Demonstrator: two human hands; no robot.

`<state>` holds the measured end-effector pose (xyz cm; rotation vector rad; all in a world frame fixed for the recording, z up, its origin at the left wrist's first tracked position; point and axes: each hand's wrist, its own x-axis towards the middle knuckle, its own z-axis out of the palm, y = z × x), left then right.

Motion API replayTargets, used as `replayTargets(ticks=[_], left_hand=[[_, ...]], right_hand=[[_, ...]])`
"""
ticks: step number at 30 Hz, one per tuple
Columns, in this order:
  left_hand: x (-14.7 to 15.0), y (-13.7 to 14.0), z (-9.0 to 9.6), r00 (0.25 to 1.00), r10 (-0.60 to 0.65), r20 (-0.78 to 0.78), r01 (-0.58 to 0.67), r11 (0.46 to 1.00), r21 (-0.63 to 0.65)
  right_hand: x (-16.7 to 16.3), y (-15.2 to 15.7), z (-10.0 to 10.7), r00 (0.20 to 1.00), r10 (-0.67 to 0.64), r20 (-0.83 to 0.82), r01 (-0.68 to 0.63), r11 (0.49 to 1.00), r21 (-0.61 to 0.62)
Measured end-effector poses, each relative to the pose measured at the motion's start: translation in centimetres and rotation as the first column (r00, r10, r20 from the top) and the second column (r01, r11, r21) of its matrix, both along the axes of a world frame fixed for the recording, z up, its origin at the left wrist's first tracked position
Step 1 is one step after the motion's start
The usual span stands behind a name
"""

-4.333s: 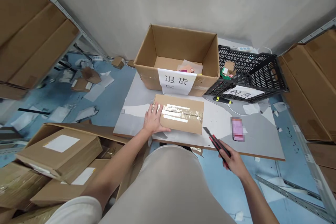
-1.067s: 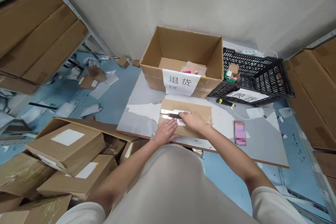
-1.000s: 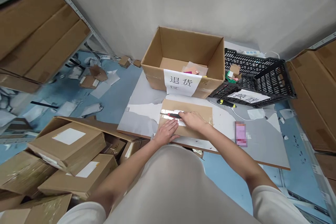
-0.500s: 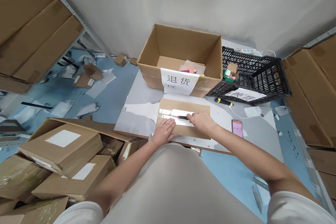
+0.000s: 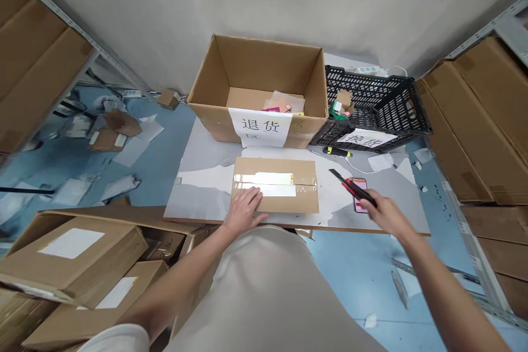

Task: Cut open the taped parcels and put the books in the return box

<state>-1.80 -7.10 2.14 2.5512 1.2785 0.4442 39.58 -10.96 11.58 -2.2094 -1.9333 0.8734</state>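
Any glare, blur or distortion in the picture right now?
Head view: glints on the clear tape across the carton; head view, sides: wide-angle stretch, the left shelf post slanting outward; head view, far left: floor litter looks soft; head view, right of centre: cutter in the right hand fairly sharp.

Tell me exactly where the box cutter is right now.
In the head view, the box cutter is in the right hand, to the right of the taped carton. Its handle crosses in front of the phone.

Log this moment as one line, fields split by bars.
left hand: resting on carton | right hand: gripping box cutter, clear of carton | phone: on table, partly behind cutter
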Motion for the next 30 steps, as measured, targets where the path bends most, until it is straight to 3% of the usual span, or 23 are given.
replayTargets(ticks=[2, 4, 6, 9, 16, 22, 30], left_hand=[[0.1, 0.6, 1.1, 0.998, 0.046, -0.040, -0.046, 0.999, -0.005], [0.3, 1.4, 1.9, 0.989, 0.099, -0.110, -0.099, 0.995, -0.002], [0.4, 2.0, 2.4, 0.972, 0.135, -0.191, -0.139, 0.990, -0.006], [0.5, 2.4, 2.4, 0.947, 0.154, -0.281, -0.173, 0.984, -0.043], [0.3, 2.1, 1.9, 0.951, 0.165, -0.262, -0.191, 0.978, -0.078], [0.2, 2.2, 1.8, 0.953, 0.176, -0.248, -0.214, 0.967, -0.136], [0.2, 2.3, 1.7, 0.957, 0.152, -0.246, -0.192, 0.970, -0.147]], right_hand=[[-1.1, -1.0, -2.7, 0.935, -0.192, -0.299, 0.175, 0.981, -0.080], [-2.5, -1.8, -5.2, 0.821, -0.313, -0.478, 0.262, 0.950, -0.172], [-3.4, -2.2, -6.7, 0.733, -0.372, -0.570, 0.285, 0.928, -0.240], [-3.8, -2.2, -7.5, 0.680, -0.380, -0.627, 0.247, 0.924, -0.292], [-1.9, -0.4, -6.8, 0.742, -0.300, -0.599, 0.123, 0.940, -0.319], [0.5, 0.2, -6.2, 0.794, -0.229, -0.564, -0.013, 0.920, -0.392], [-0.6, -2.0, -6.4, 0.775, -0.251, -0.580, -0.008, 0.914, -0.405]])
